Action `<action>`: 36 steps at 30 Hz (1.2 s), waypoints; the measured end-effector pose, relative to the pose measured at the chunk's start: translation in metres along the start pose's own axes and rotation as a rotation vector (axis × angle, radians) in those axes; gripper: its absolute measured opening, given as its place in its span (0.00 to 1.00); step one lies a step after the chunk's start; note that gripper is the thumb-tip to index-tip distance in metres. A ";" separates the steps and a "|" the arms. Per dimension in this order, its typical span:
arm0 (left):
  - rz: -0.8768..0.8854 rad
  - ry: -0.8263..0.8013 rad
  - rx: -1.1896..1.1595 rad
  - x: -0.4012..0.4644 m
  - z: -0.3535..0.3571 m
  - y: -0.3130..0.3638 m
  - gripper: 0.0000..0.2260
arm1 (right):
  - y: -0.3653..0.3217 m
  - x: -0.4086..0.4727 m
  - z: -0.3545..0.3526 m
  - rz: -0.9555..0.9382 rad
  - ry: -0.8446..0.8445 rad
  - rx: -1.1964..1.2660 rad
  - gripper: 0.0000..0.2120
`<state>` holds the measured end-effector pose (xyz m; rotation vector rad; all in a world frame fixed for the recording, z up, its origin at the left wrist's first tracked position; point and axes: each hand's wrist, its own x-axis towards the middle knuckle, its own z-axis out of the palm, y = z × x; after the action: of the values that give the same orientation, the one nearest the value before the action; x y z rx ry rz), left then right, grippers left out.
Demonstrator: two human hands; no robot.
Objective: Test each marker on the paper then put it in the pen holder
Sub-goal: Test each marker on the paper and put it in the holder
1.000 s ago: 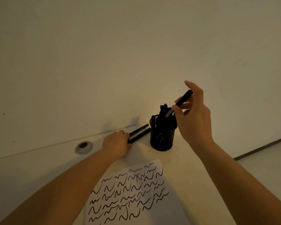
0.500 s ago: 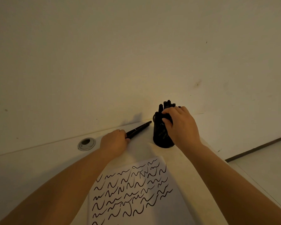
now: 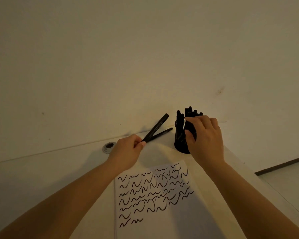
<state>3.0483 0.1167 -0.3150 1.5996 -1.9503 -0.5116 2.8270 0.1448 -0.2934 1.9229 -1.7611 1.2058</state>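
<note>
My left hand point(image 3: 128, 149) grips one end of a black marker point(image 3: 156, 127), which tilts up off the desk toward the wall. A second black marker point(image 3: 162, 133) lies on the desk just behind it. A black mesh pen holder point(image 3: 180, 135) stands at the back of the desk with several black markers sticking out of its top. My right hand point(image 3: 205, 135) wraps around the holder's right side, fingers over its rim. The white paper point(image 3: 154, 192), covered with rows of black squiggles, lies in front of me.
A round cable grommet point(image 3: 108, 147) sits in the white desk point(image 3: 41, 178) left of my left hand. The pale wall point(image 3: 145, 57) rises right behind the desk. The desk's right edge drops to the floor point(image 3: 286, 180).
My right hand put its marker into the holder and now grasps the holder. My left hand has lifted one of the two lying markers off the desk.
</note>
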 end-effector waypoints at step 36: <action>-0.203 -0.090 -0.442 -0.191 -0.031 -0.042 0.17 | -0.066 -0.119 -0.045 0.661 -0.255 0.931 0.08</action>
<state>3.1251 0.2958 -0.3511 1.5063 -1.5952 -1.0325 2.8799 0.2735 -0.3293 2.0082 -2.3235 2.4470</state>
